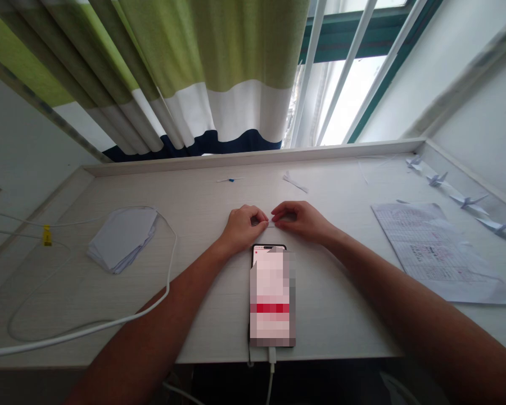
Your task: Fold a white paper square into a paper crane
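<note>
My left hand (pixel 247 226) is closed in a pinch above the middle of the desk. Facing it, my right hand (pixel 302 220) also pinches, thumb and fingers close together. Between the two sets of fingertips shows a small white piece of paper (pixel 271 224), mostly covered by the fingers, so its folded shape cannot be made out. Just below the hands lies a phone (pixel 271 298) with its screen lit and blurred out, a white charging cable (pixel 272 359) plugged into its lower end.
A stack of white paper (pixel 122 239) lies left, with a white cord (pixel 174 247) looping past it. Folded paper cranes (pixel 468 201) line the right edge beside a written sheet (pixel 436 250). Toward the back are a twisted paper strip (pixel 296 182) and a small blue-and-white item (pixel 231 180).
</note>
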Action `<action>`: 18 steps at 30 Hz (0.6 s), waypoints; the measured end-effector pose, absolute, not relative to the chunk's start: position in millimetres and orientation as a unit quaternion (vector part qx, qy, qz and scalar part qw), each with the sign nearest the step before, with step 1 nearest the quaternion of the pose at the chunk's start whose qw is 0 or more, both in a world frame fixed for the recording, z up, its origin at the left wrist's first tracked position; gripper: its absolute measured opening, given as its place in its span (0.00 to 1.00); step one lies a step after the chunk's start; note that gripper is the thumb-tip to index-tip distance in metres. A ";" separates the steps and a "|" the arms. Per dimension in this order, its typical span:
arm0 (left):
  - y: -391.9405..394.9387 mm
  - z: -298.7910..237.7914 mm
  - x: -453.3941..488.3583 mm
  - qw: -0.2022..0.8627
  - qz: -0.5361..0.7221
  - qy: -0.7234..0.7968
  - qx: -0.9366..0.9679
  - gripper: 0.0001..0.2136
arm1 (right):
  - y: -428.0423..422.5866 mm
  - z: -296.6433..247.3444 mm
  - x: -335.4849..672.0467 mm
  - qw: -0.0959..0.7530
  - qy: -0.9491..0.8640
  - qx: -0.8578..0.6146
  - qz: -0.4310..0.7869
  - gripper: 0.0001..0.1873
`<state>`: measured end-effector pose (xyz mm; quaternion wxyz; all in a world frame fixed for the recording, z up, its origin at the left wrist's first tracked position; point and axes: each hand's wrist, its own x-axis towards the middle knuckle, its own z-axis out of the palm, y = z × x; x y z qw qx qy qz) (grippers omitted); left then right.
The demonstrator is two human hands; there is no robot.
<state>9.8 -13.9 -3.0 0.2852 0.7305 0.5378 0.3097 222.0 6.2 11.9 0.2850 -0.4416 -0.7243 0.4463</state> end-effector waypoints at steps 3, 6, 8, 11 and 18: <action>-13.4 -3.2 9.8 0.287 0.308 0.540 0.729 0.04 | 7.9 11.6 224.6 0.277 -0.734 -0.431 0.446 0.12; -13.3 -3.2 10.3 0.285 0.309 0.542 0.728 0.04 | 9.2 9.6 225.6 0.271 -0.729 -0.417 0.469 0.11; -13.3 -2.9 10.6 0.284 0.308 0.543 0.728 0.04 | 8.8 8.0 224.2 0.283 -0.717 -0.426 0.474 0.08; -13.3 -2.4 10.7 0.285 0.306 0.546 0.726 0.04 | 6.8 6.8 220.7 0.300 -0.720 -0.442 0.443 0.07; -13.1 -2.8 10.1 0.290 0.308 0.546 0.723 0.03 | 4.6 8.7 218.7 0.280 -0.746 -0.447 0.405 0.10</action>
